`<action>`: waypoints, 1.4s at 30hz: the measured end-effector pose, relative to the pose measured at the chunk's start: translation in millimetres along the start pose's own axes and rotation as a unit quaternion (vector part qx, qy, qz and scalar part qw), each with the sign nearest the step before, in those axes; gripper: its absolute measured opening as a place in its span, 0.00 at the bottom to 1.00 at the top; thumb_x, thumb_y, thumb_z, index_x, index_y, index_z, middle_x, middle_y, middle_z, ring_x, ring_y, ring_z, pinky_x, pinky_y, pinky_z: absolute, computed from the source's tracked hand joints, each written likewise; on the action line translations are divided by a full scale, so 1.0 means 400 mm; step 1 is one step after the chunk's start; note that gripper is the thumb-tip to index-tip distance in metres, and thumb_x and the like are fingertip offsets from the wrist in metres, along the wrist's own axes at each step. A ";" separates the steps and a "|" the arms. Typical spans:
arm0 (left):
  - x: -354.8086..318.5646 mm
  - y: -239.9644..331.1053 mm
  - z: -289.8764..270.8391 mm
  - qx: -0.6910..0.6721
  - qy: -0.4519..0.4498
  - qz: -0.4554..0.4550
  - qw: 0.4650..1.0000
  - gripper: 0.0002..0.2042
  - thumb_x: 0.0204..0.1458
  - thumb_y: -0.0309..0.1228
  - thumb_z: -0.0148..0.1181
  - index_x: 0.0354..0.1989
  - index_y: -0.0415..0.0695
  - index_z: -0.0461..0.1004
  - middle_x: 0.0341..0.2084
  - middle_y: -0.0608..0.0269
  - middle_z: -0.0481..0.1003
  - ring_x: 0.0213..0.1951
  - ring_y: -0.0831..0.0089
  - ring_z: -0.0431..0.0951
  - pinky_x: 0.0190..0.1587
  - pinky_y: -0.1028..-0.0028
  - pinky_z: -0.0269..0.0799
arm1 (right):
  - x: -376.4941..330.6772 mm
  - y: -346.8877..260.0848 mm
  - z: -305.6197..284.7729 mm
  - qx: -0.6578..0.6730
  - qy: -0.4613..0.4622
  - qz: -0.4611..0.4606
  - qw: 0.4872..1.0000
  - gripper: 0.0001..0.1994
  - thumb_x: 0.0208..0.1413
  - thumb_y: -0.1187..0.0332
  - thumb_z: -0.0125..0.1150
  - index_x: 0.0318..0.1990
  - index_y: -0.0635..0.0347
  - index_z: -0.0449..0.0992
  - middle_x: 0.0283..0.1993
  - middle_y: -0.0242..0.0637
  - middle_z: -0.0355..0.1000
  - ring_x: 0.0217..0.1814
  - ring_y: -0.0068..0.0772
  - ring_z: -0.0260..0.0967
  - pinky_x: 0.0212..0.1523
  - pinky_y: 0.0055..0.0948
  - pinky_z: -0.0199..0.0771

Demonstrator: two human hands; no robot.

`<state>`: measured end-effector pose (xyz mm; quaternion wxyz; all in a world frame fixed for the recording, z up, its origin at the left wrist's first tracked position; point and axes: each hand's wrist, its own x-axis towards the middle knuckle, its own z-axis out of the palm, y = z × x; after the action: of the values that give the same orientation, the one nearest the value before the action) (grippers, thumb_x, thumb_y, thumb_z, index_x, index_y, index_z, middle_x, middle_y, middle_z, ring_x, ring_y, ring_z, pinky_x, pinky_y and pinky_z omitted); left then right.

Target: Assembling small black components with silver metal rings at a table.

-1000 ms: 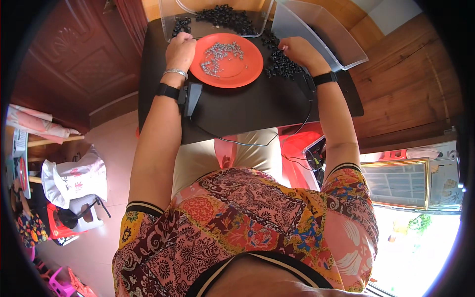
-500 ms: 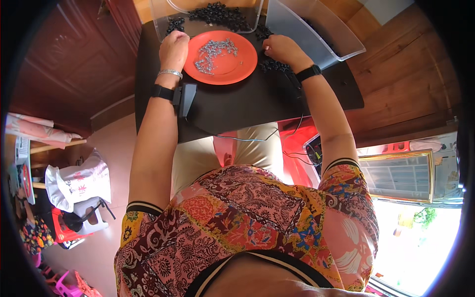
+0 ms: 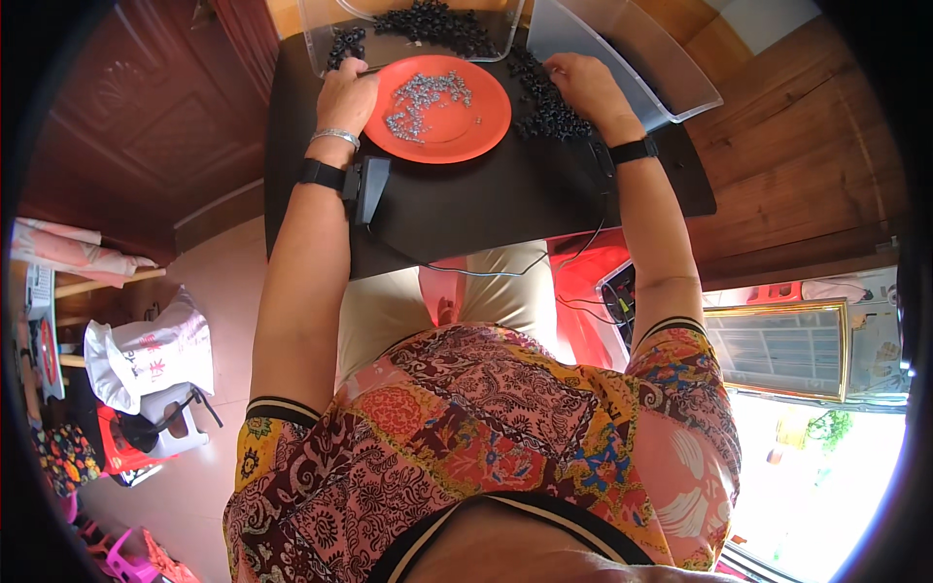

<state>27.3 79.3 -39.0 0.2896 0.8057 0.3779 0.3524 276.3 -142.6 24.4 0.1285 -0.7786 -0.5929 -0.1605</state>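
Observation:
My left hand point(image 3: 347, 99) is beside the left rim of an orange-red plate point(image 3: 455, 143), its fingers bent together at a few small black parts point(image 3: 346, 45) by the clear bin. Small silvery metal pieces point(image 3: 413, 102) lie scattered on the plate. To the plate's right, my right hand point(image 3: 591, 92) is over the edge of a heap of small black parts point(image 3: 546, 107), thumb and fingertips drawn together. Whatever either hand pinches is too small or hidden to make out.
A clear plastic bin point(image 3: 511, 39) with more black parts stands at the far edge of the dark table point(image 3: 466, 209). Another translucent bin point(image 3: 685, 112) leans at the right. A grey device point(image 3: 372, 189) sits by my left wrist, and a cable point(image 3: 476, 273) hangs over the near edge.
My right hand has moved to the right, uncovering more of the black heap. My left hand stays by the plate, its fingers shifted slightly.

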 end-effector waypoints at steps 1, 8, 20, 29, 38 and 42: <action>-0.002 -0.002 0.004 0.009 -0.002 -0.002 1.000 0.16 0.46 0.33 0.47 0.42 0.48 0.75 0.39 0.42 0.74 0.46 0.49 0.72 0.49 0.62 0.66 | -0.006 0.010 -0.009 -0.001 0.001 0.002 1.000 0.10 0.51 0.70 0.53 0.40 0.60 0.76 0.37 0.46 0.75 0.41 0.49 0.71 0.44 0.39 0.70; 0.012 -0.040 -0.039 -0.088 -0.037 -0.034 0.995 0.17 0.44 0.31 0.46 0.42 0.47 0.77 0.41 0.46 0.75 0.48 0.52 0.73 0.50 0.67 0.66 | -0.047 -0.013 -0.125 0.055 0.057 0.018 0.997 0.09 0.52 0.70 0.57 0.41 0.59 0.76 0.35 0.43 0.75 0.36 0.39 0.74 0.39 0.31 0.72; 0.078 -0.175 -0.140 -0.044 0.036 -0.133 0.989 0.14 0.45 0.34 0.47 0.35 0.48 0.80 0.37 0.54 0.78 0.44 0.57 0.76 0.46 0.67 0.68 | -0.064 -0.002 -0.189 0.120 0.026 0.032 0.992 0.10 0.52 0.66 0.58 0.40 0.59 0.77 0.32 0.40 0.76 0.34 0.34 0.73 0.38 0.29 0.72; 0.053 -0.136 -0.153 -0.030 0.038 -0.175 0.983 0.14 0.46 0.35 0.46 0.34 0.51 0.80 0.37 0.55 0.77 0.44 0.58 0.76 0.47 0.67 0.68 | 0.072 -0.045 -0.079 0.176 -0.050 -0.021 0.983 0.13 0.53 0.66 0.58 0.44 0.60 0.75 0.35 0.38 0.75 0.37 0.29 0.73 0.41 0.27 0.72; 0.046 -0.128 -0.157 -0.029 0.022 -0.144 0.989 0.14 0.46 0.35 0.46 0.34 0.50 0.80 0.37 0.55 0.77 0.44 0.57 0.75 0.46 0.66 0.68 | 0.006 -0.198 0.130 0.004 -0.060 -0.252 0.966 0.19 0.54 0.65 0.52 0.53 0.63 0.68 0.56 0.44 0.65 0.60 0.44 0.61 0.59 0.35 0.62; 0.050 -0.122 -0.155 -0.022 0.025 -0.143 0.989 0.14 0.45 0.34 0.46 0.34 0.49 0.80 0.37 0.55 0.77 0.44 0.57 0.75 0.46 0.66 0.68 | -0.009 -0.149 0.127 -0.080 -0.037 -0.232 0.969 0.19 0.52 0.68 0.51 0.51 0.66 0.69 0.54 0.43 0.67 0.58 0.41 0.62 0.56 0.33 0.64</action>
<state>-31.8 134.8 -31.7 0.3447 0.7278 0.4886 0.3358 222.8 -110.4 -23.1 0.0032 -0.6325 -0.7472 -0.2039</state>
